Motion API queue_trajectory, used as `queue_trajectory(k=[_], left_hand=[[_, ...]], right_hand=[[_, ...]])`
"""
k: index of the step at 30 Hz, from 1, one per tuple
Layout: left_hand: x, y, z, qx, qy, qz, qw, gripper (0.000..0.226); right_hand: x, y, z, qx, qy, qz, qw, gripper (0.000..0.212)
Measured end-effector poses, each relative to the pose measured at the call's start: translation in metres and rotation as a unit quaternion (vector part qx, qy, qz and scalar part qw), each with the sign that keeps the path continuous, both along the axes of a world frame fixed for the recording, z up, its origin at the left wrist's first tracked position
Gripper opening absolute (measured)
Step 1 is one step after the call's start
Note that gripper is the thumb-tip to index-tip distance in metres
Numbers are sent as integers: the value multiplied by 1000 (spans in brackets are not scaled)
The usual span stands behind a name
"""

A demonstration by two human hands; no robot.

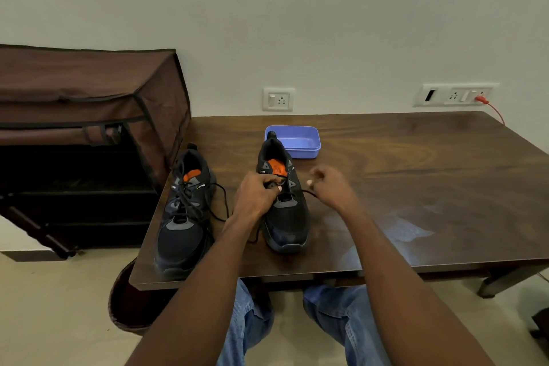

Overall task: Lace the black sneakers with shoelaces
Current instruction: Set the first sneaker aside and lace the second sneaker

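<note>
Dim, soft indoor light; wide-angle edge bending; slight motion blur

Wooden table (pixel 416 163) bears two sneakers (pixel 181 226), blue tray (pixel 309 152)

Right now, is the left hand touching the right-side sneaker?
Touching. The head view shows the left hand resting on the sneaker by the eyelets, fingers curled on the tongue area, with no gap. The right hand pinches the lace beside it.

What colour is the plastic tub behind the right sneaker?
Light blue-purple (periwinkle), plain with no pattern. The plastic tub shows best in the head view, the only one.
</note>
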State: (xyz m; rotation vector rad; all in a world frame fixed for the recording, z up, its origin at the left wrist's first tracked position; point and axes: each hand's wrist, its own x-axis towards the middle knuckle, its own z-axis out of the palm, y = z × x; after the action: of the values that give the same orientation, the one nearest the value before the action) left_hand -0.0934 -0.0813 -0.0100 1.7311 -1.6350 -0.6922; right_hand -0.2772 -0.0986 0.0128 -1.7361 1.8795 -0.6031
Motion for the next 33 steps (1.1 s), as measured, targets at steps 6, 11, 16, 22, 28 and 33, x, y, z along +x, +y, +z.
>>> queue_trajectory(k=[6, 11, 16, 22, 28, 33], left_hand=[[0, 1, 0, 3, -1, -11, 1000, 25], [1, -2, 1, 14, 3, -1, 1000, 27], [4, -1, 1, 10, 5, -9, 1000, 28], [3, 2, 2, 10, 13, -16, 1000, 27], [3, 2, 5, 16, 5, -24, 1000, 28], [4, 3, 6, 21, 11, -15, 1000, 28]], right_hand=[[17, -1, 1, 48, 13, 82, 995, 21], [-33, -6, 12, -124, 35, -222, 967, 21], [-52, 4, 13, -126, 154, -364, 910, 27], [7, -1, 1, 12, 46, 55, 997, 15], [11, 0, 7, 48, 97, 95, 990, 14], [-27, -1, 17, -13, 115, -138, 984, 22]])
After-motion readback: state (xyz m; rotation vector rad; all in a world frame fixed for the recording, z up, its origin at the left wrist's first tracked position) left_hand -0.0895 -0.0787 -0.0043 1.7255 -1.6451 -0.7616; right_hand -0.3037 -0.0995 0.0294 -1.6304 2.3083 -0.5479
